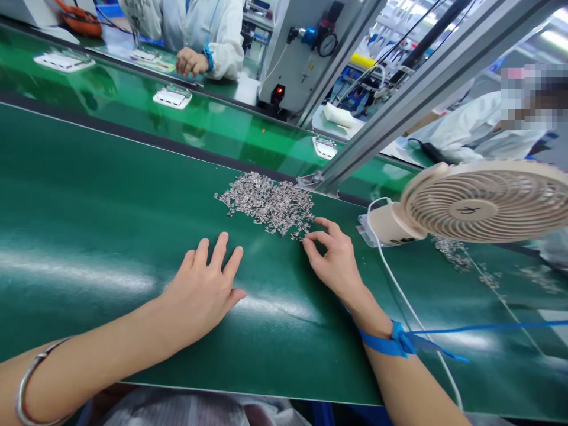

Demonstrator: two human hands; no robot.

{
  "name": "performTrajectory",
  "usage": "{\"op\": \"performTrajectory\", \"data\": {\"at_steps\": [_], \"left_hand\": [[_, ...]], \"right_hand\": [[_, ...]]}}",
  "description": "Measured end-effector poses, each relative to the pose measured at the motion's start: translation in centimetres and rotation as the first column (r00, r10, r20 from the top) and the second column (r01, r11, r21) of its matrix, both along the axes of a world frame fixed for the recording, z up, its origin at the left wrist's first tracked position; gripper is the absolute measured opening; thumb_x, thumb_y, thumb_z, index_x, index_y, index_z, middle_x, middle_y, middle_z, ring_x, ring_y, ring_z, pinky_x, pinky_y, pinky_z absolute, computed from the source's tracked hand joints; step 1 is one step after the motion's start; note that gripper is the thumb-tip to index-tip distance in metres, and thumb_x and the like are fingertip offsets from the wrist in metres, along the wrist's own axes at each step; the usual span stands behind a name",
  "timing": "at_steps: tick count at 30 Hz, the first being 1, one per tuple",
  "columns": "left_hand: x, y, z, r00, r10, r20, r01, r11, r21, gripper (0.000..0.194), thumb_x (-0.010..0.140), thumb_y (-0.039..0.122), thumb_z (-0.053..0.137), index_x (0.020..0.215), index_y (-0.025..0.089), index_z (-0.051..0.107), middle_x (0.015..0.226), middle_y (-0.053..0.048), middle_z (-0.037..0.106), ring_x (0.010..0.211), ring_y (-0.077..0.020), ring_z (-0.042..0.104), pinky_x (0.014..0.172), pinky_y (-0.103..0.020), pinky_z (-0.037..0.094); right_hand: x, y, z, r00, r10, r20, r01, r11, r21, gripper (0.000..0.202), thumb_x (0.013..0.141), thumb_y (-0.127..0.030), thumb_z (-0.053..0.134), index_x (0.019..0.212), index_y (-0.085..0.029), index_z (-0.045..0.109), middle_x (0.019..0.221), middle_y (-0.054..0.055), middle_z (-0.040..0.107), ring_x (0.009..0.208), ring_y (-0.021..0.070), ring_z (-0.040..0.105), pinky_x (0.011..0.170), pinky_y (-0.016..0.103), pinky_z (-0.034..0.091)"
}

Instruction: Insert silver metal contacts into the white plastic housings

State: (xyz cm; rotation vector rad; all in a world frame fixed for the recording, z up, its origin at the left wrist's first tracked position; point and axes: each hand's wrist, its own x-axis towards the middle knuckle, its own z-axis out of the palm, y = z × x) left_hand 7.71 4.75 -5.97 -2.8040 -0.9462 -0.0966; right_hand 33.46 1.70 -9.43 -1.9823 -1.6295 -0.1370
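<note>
A pile of small silvery metal parts [270, 201] lies on the green tabletop [110, 195], near its far edge. My left hand [204, 290] rests palm down on the table, below and left of the pile, fingers spread and holding nothing. At the pile's right edge is my right hand [335, 257], its thumb and index finger bent towards each other by the outermost parts. Whatever may be between those fingertips is too small to make out. A blue strap [393, 343] circles my right wrist, and its cord runs off to the right.
A beige fan [479, 204] stands at the right, its white cable [406, 296] trailing beside my right forearm. A metal post [355, 142] rises behind the pile. Beyond runs a green conveyor [231, 127] with white pieces. A person's hand [191, 62] is across it.
</note>
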Motion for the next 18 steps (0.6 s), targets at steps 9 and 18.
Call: {"op": "performTrajectory", "data": {"at_steps": [9, 18], "left_hand": [[0.0, 0.09, 0.01, 1.0, 0.007, 0.016, -0.007, 1.0, -0.004, 0.056, 0.085, 0.044, 0.052, 0.131, 0.013, 0.048, 0.136, -0.021, 0.045, 0.11, -0.0393, 0.053, 0.078, -0.045, 0.051], [0.08, 0.09, -0.08, 1.0, 0.01, 0.014, -0.009, 1.0, -0.018, 0.056, 0.085, 0.044, 0.052, 0.132, 0.014, 0.048, 0.136, -0.021, 0.044, 0.111, -0.0395, 0.053, 0.08, -0.045, 0.051]], "right_hand": [[-0.43, -0.16, 0.02, 0.997, 0.021, 0.074, -0.021, 1.0, -0.004, 0.017, 0.078, -0.029, 0.051, 0.074, -0.022, 0.066, 0.114, 0.012, 0.06, 0.106, 0.0307, 0.057, 0.086, 0.051, 0.042], [-0.93, -0.28, -0.1, 0.995, 0.03, 0.096, -0.03, 1.0, 0.003, 0.019, 0.08, -0.03, 0.049, 0.081, -0.022, 0.066, 0.115, 0.012, 0.059, 0.099, 0.0289, 0.058, 0.082, 0.05, 0.043]]}}
